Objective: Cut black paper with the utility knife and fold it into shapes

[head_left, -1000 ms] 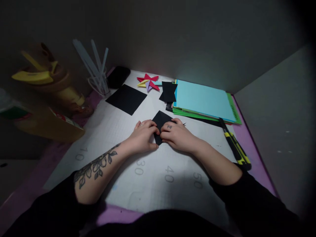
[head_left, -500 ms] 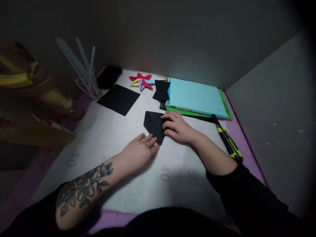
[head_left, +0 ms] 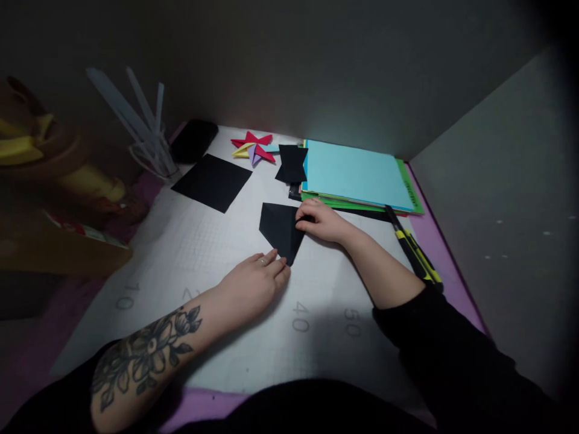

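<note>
A folded piece of black paper [head_left: 277, 226] lies on the white gridded sheet between my hands, its pointed corner towards me. My left hand [head_left: 256, 278] rests palm down with its fingertips on that lower corner, fingers stretched out. My right hand [head_left: 323, 221] has its thumb and curled fingers closed on the paper's right side, where the edge is partly hidden. Farther back sit a flat black square of paper [head_left: 212, 182] and a smaller black folded piece with notched sides [head_left: 292, 164].
A stack of coloured paper [head_left: 357, 175] lies back right, with a yellow-and-black utility knife [head_left: 414, 248] beside it. Folded red, yellow and purple paper shapes [head_left: 253, 148] lie at the back. A clear cup with pale strips [head_left: 156, 150] and a dark flat object [head_left: 194, 140] stand left.
My right hand has gone from lying flat on the paper to curled fingers pinching its right side. My left hand stays at the lower corner. The view has shifted slightly.
</note>
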A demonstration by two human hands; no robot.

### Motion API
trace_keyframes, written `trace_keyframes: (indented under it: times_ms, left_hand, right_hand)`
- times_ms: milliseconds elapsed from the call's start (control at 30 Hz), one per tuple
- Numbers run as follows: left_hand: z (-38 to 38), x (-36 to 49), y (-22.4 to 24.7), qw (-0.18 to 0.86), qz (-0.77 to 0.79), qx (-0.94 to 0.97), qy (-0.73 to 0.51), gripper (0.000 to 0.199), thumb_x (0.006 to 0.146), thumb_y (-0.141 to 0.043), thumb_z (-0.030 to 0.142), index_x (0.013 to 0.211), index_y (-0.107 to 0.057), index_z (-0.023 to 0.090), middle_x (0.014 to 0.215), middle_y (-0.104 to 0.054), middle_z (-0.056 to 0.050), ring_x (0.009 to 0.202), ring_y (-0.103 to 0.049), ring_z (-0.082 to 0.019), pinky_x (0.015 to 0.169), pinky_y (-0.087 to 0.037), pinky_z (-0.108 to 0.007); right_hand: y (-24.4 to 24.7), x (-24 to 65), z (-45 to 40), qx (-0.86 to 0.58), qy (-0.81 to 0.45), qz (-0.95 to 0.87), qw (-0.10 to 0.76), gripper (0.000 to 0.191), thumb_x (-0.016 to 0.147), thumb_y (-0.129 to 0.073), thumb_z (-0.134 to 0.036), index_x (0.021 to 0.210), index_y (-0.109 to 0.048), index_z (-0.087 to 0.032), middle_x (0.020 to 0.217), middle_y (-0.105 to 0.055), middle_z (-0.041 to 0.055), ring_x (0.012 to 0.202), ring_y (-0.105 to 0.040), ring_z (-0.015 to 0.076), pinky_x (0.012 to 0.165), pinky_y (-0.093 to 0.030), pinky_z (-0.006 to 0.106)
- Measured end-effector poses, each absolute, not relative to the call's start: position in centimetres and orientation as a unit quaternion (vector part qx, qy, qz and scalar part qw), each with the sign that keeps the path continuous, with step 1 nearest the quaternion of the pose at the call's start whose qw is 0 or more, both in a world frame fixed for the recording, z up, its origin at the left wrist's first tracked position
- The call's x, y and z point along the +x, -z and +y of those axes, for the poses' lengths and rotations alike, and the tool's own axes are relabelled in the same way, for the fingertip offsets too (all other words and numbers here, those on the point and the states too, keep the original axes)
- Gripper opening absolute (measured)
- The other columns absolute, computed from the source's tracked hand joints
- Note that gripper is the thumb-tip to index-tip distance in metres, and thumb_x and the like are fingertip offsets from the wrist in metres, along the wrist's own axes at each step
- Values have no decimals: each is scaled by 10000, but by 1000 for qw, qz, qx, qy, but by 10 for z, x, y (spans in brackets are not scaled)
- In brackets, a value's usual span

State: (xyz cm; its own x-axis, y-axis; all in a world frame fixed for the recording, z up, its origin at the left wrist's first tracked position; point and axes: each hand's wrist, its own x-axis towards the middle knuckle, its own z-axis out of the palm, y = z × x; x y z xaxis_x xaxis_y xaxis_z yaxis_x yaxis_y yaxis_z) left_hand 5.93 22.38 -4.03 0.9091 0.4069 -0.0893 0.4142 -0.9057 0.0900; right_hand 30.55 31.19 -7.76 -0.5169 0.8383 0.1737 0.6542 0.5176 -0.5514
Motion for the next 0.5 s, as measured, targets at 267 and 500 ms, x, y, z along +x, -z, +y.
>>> trace_keyframes:
  times_ms: [267, 500]
  left_hand:
    - [205, 71, 46, 22, 275, 961, 21, 424, 896, -414, 80, 1313, -491, 76, 1260, -606, -158, 1205, -535, -315, 940, -479, -437]
    - [197, 83, 49, 20, 290, 955, 56, 503, 851, -386, 31, 1349, -445, -16, 1246, -591, -215, 1262, -469, -358, 900, -516, -408]
  right_hand:
    - [81, 294, 312, -493, -162, -837, 174, 79, 782, -600, -274, 755, -620, -202, 827, -594, 46, 844, -486, 229, 793, -328, 368]
    - [79, 293, 309, -493, -160, -839, 162, 79, 800, -585, -278, 768, -614, -211, 856, -589, 44, 882, -477, 239, 810, -322, 374]
